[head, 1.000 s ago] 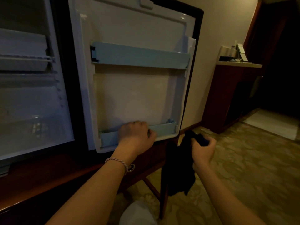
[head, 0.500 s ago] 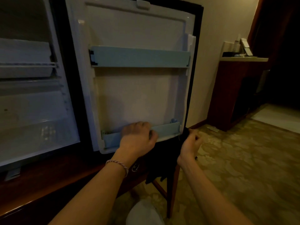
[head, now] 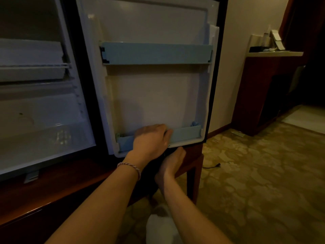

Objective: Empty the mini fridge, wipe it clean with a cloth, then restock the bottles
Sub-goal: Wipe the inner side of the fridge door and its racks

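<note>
The mini fridge (head: 40, 110) stands open on a dark wooden cabinet (head: 52, 187), its white interior showing a wire shelf and no bottles, and its door (head: 151, 95) swung wide to the right so the inner panel faces the camera. The door carries an upper pale-blue shelf rail (head: 156, 52) and a lower pale-blue rail (head: 186, 133) near its bottom edge. Compared with half a second ago the view has shifted little, and the door sits in the same place. The left hand (head: 150, 140) stays where it was, fingers curled over the lower rail and gripping it, a braided bracelet (head: 131, 167) on the wrist. The right hand (head: 173, 160) has moved left and down from its earlier spot beside the door's lower right corner; it now sits just under the door's bottom edge, close below the left hand. Its fingers curl around the dark cloth (head: 153, 171), which hangs between the two wrists and is hard to make out against the dark cabinet. Patterned carpet (head: 255, 182) covers the floor to the right, and a second dark cabinet (head: 267, 88) stands by the wall beyond.
</note>
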The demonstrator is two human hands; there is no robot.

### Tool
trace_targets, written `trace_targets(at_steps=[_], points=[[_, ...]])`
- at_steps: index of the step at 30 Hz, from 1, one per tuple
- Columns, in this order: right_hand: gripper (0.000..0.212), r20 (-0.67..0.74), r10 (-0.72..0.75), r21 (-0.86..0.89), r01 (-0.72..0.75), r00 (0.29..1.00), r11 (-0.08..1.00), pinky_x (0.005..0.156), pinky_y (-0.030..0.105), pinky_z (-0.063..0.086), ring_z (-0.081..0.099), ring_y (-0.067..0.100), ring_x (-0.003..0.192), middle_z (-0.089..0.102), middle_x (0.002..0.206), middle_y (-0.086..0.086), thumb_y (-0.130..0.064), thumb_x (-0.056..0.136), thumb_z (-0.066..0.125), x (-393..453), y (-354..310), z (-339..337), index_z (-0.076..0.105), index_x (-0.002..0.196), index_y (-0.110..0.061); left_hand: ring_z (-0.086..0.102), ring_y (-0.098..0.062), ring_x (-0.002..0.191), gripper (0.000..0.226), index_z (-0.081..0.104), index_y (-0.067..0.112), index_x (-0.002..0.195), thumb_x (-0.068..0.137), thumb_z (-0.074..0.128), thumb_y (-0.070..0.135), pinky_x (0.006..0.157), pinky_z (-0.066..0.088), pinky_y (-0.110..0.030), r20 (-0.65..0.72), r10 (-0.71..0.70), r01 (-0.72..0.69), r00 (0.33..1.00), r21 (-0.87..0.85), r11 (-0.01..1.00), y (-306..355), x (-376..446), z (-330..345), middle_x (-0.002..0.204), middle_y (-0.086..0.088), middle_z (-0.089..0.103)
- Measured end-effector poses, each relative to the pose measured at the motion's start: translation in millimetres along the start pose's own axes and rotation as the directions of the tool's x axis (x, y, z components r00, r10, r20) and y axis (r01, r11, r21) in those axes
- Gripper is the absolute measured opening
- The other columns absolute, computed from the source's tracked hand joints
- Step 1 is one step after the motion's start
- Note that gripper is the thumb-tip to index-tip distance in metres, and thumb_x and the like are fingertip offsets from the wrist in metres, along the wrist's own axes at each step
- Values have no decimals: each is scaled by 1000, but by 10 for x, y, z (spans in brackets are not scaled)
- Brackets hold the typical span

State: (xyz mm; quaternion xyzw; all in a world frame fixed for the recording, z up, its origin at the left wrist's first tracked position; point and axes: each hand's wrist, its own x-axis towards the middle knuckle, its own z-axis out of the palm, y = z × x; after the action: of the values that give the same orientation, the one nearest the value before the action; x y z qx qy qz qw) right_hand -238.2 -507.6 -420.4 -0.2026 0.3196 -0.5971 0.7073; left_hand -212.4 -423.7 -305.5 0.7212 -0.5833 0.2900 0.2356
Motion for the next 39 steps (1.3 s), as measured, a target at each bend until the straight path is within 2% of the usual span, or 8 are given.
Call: trace_targets(at_steps=[2,5,10,14,17,21,26,39], points=[[30,14,-7,29,6,1000,1000,94,13,45,55,30,119,56,113,-10,-18,106,42,-249,-51,71,52,134,-17,63,-29,70,45,59,19,80,102,32,47,60,45,-37,29,15,-14,999,-4,1000,-18,-8,-25,82,-4,68],[30,-37,-17,60,19,999,998,95,33,47,58,20,101,58,111,5,-21,107,39,-614,-327,131,54,130,-9,64,-29,72,40,60,18,82,101,36,43,61,49,-39,49,43,-40,998,-49,998,-45,-32,-78,84,-6,68],[26,-167,-187,-84,175,968,981,66,13,43,52,21,94,56,105,7,-16,105,38,-560,-758,22,55,118,0,64,-29,80,31,66,14,95,103,49,39,62,39,-35,89,51,-40,995,-122,992,-70,-55,-272,90,-8,71],[35,-215,-229,-135,204,949,970,90,21,33,46,14,108,49,121,-1,-24,106,35,-411,-1069,-93,50,133,-8,64,-25,80,30,68,21,96,99,53,47,61,49,-35,120,-9,17,993,-67,998,-120,-127,-405,86,-2,71],[32,-199,-207,-135,183,958,974,89,23,34,47,13,105,49,112,-6,-26,106,36,-404,-1150,-124,51,131,-13,63,-27,77,26,68,16,82,93,61,38,62,50,-37,-219,79,-89,972,-36,995,-324,-238,-545,79,-3,69],[38,-194,-183,-116,162,964,980,90,23,36,48,14,110,49,115,-8,-30,106,37,-495,-1118,-72,50,138,-14,54,-32,102,34,60,8,109,86,76,27,94,40,-36,-702,-16,-27,712,-50,998,-668,-283,-840,105,-19,64],[34,-174,-34,-80,21,984,997,83,25,41,54,16,101,55,121,-2,-32,106,37,-841,-811,133,53,131,-16,28,-17,147,108,20,23,158,73,83,43,121,26,-44,-257,-618,328,743,-666,671,-901,-113,-843,161,0,28],[32,-99,180,-106,-191,979,976,60,20,41,57,21,87,59,109,7,-22,105,37,-1786,-36,659,58,122,-4,25,4,141,105,14,35,159,78,80,27,114,29,-20,-151,-573,272,805,-766,583,-996,-180,-871,162,17,21]])
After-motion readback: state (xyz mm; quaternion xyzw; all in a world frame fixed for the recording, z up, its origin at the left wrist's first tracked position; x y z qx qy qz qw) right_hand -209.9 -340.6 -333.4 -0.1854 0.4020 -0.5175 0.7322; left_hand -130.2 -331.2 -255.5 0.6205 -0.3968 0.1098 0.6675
